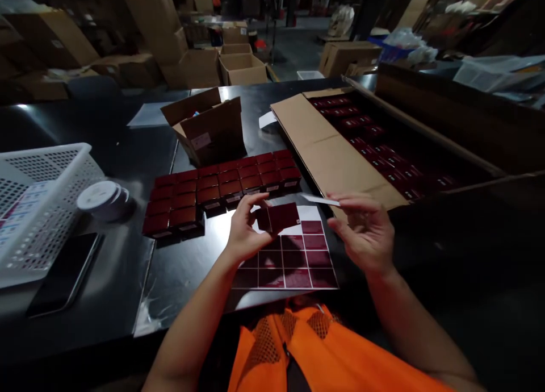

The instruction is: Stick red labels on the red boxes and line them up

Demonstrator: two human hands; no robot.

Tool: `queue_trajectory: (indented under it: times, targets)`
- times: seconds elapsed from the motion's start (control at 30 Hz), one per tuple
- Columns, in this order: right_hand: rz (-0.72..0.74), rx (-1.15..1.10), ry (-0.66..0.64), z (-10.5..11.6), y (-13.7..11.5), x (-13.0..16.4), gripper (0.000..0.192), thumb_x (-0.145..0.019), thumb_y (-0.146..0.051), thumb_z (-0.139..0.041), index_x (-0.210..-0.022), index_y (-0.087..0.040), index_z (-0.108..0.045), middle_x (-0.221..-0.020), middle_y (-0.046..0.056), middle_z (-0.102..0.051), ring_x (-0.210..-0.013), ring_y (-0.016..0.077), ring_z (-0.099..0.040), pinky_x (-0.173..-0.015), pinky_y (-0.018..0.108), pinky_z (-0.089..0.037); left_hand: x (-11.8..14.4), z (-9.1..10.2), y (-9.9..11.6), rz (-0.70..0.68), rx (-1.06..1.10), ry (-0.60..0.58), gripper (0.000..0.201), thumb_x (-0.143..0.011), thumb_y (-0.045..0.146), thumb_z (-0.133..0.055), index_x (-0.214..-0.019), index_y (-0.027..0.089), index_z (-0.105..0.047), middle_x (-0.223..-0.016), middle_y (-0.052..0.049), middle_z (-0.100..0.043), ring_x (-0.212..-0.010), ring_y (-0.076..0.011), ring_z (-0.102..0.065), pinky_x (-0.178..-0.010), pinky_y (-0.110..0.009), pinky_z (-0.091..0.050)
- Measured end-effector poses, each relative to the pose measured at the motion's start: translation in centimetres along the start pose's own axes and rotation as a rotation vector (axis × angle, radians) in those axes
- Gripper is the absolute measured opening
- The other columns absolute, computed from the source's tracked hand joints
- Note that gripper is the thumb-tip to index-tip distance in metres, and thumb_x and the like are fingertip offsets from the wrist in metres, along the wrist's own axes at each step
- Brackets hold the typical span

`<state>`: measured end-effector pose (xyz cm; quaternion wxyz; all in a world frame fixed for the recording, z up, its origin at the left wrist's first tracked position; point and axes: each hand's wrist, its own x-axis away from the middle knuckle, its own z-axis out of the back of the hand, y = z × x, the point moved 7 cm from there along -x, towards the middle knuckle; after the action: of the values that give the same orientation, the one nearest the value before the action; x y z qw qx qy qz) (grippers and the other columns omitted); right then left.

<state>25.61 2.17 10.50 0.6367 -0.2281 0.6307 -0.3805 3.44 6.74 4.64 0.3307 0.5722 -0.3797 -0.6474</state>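
My left hand (251, 227) grips a small dark red box (281, 217) between thumb and fingers, above the table. In my right hand (366, 230) a thin pale sticker (320, 200) is pinched by its edge, to the right of the box and apart from it. Below both hands lies a sheet of dark red labels (296, 261) in a grid, with a bare white backing strip at its top. Rows of similar dark red boxes (221, 184) stand together just beyond my left hand.
A large open carton (344, 153) holding many dark red boxes stands at the right. A smaller open carton (213, 128) is behind the rows. At the left are a white perforated basket (80, 170), a round white-lidded container (102, 199) and a phone (66, 275).
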Motion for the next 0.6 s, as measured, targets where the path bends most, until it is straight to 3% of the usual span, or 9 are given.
queue_trajectory:
  times: [0.1, 0.2, 0.3, 0.47, 0.6]
  targets:
    - [-0.165, -0.029, 0.094, 0.1, 0.7, 0.5, 0.014, -0.086, -0.029, -0.078, -0.096, -0.028, -0.068, -0.093, 0.001, -0.072, -0.088, 0.0196, -0.070, -0.085, 0.035, -0.060, -0.1, -0.1, 1.6, -0.172, -0.178, -0.011, 0.048, -0.067, 0.014, -0.080, -0.113, 0.024, -0.065, -0.106, -0.004, -0.059, -0.097, -0.0169, -0.062, -0.083, -0.029, -0.054]
    - [-0.302, -0.081, 0.121, -0.2, 1.4, 0.9, 0.019, -0.081, -0.036, -0.083, -0.090, -0.026, -0.071, -0.086, 0.000, -0.073, -0.078, 0.0180, -0.070, -0.075, 0.030, -0.060, -0.2, -0.2, 2.4, -0.250, -0.252, -0.031, 0.042, -0.071, 0.013, -0.077, -0.111, 0.026, -0.068, -0.113, -0.005, -0.060, -0.110, -0.0211, -0.061, -0.098, -0.040, -0.051]
    - [-0.382, -0.117, 0.110, -0.5, 2.0, 1.2, 0.021, -0.079, -0.039, -0.085, -0.091, -0.026, -0.073, -0.084, -0.001, -0.072, -0.075, 0.0154, -0.068, -0.071, 0.027, -0.058, -0.1, -0.3, 2.3, -0.239, -0.211, -0.061, 0.047, -0.073, 0.012, -0.075, -0.116, 0.028, -0.066, -0.112, -0.004, -0.061, -0.114, -0.0226, -0.061, -0.101, -0.042, -0.051]
    - [-0.449, -0.107, 0.132, -0.3, 2.8, 1.7, 0.022, -0.079, -0.040, -0.085, -0.093, -0.027, -0.074, -0.081, -0.002, -0.071, -0.070, 0.0132, -0.066, -0.062, 0.023, -0.055, 0.1, 0.2, 1.0, -0.096, -0.067, -0.008, 0.065, -0.071, 0.016, -0.080, -0.131, 0.027, -0.055, -0.113, -0.006, -0.063, -0.105, -0.0200, -0.065, -0.088, -0.032, -0.056]
    - [-0.516, -0.169, 0.128, -0.6, 2.7, 1.5, 0.024, -0.076, -0.041, -0.087, -0.090, -0.026, -0.074, -0.078, -0.001, -0.071, -0.067, 0.0153, -0.068, -0.056, 0.024, -0.055, -0.2, -0.1, 1.5, -0.108, 0.122, -0.040, 0.045, -0.072, 0.025, -0.085, -0.110, 0.025, -0.062, -0.110, -0.005, -0.065, -0.110, -0.0223, -0.067, -0.099, -0.039, -0.054]
